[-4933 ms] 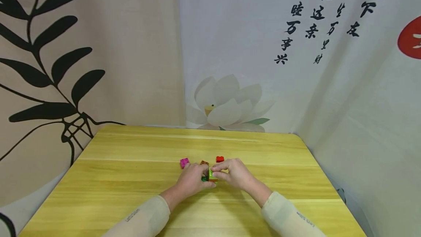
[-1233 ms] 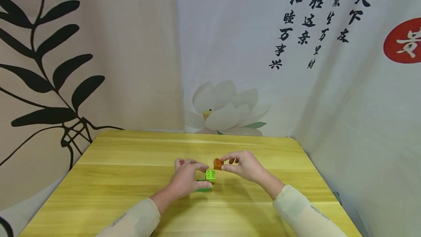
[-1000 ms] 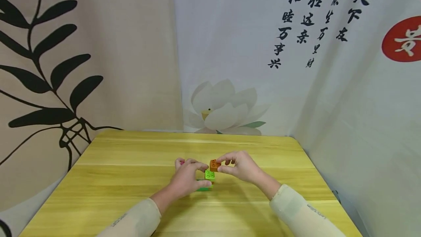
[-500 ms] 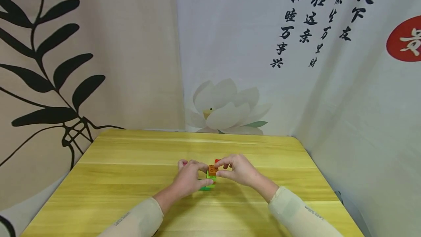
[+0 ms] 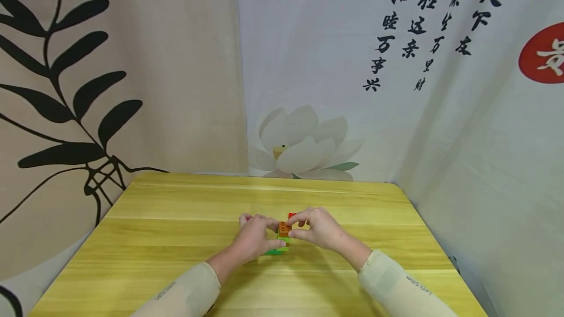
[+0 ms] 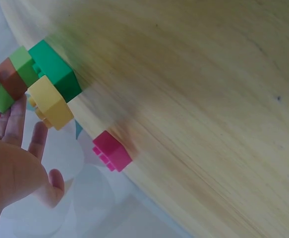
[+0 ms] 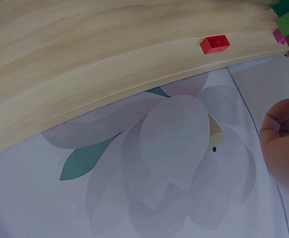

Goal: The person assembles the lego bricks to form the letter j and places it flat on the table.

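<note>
In the head view, my right hand (image 5: 323, 229) pinches an orange brick (image 5: 284, 229) between thumb and forefinger at the top of a stack. My left hand (image 5: 251, 237) holds the stack from the left, its thumb and forefinger curled round it. The left wrist view shows the stack rising from a dark green brick (image 6: 60, 72): a lime brick (image 6: 24, 64), a brown brick (image 6: 11, 82), then another lime brick (image 6: 4, 99). A yellow brick (image 6: 52, 105) sits beside it on the same green base. Whether the orange brick is fully seated I cannot tell.
Behind the stack lies a loose red brick (image 7: 214, 44). A pink brick (image 6: 112, 151) rests on the wooden table (image 5: 176, 238), mostly hidden by my left hand in the head view. A printed curtain (image 5: 198, 72) hangs behind the table.
Earlier both hands were at the upper lime brick. My right hand then took the orange brick from the table and moved it left and down onto the stack, while my left hand stayed there.
</note>
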A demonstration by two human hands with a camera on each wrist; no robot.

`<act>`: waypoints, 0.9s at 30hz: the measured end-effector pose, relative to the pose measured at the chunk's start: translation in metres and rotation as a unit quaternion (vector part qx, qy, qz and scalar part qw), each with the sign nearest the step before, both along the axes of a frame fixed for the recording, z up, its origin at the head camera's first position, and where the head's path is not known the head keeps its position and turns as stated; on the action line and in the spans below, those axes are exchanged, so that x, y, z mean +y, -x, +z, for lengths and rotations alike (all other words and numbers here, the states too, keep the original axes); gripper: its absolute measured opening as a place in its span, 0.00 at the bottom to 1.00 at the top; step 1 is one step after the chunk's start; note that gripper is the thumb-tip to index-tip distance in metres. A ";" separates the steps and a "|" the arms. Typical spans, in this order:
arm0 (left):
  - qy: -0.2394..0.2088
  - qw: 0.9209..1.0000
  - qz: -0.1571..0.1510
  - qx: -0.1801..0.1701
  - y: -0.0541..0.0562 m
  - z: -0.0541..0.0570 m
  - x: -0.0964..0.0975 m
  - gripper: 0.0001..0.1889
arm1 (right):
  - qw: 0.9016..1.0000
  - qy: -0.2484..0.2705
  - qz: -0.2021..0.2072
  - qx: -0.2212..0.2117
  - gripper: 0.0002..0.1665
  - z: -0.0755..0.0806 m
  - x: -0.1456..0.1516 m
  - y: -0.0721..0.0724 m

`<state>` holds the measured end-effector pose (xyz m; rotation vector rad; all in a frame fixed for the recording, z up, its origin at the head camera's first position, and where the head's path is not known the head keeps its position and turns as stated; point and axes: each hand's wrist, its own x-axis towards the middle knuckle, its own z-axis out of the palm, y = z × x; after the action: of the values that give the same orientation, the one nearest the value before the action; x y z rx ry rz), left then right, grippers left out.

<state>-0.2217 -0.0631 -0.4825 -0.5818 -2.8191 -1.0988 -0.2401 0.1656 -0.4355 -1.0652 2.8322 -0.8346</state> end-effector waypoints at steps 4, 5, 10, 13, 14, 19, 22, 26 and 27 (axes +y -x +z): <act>0.000 1.000 -0.003 0.004 0.001 -0.001 0.000 0.18 | 1.000 0.003 0.007 0.001 0.12 -0.001 0.000 0.001; 0.000 1.000 -0.004 0.005 0.001 -0.001 -0.001 0.18 | 1.000 0.007 0.009 -0.001 0.11 -0.001 -0.001 0.001; 0.003 1.000 -0.009 0.010 0.003 -0.002 -0.001 0.16 | 0.999 0.038 0.014 -0.017 0.08 -0.002 -0.003 0.002; 0.006 1.000 -0.013 0.011 0.003 -0.002 0.000 0.15 | 0.998 0.057 0.015 -0.030 0.10 -0.004 -0.005 0.001; 0.007 1.000 -0.013 0.011 0.003 -0.001 0.000 0.15 | 0.997 0.062 0.015 -0.035 0.11 -0.005 -0.006 0.001; 0.009 1.000 -0.012 0.012 0.002 -0.001 0.000 0.15 | 0.995 0.070 0.007 -0.072 0.16 -0.007 -0.007 0.001; 0.007 1.000 -0.010 0.011 0.001 -0.001 -0.001 0.16 | 0.993 0.071 0.005 -0.093 0.16 -0.008 -0.009 0.002; 0.000 1.000 -0.013 0.003 0.001 -0.001 -0.002 0.16 | 0.991 0.071 -0.002 -0.109 0.15 -0.008 -0.010 0.003; -0.001 1.000 -0.015 0.002 0.001 -0.001 -0.002 0.16 | 0.991 0.071 -0.005 -0.113 0.15 -0.008 -0.010 0.003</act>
<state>-0.2228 -0.0647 -0.4835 -0.6273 -2.8148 -1.1023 -0.2431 0.1560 -0.4430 -0.9035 2.6263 -1.0965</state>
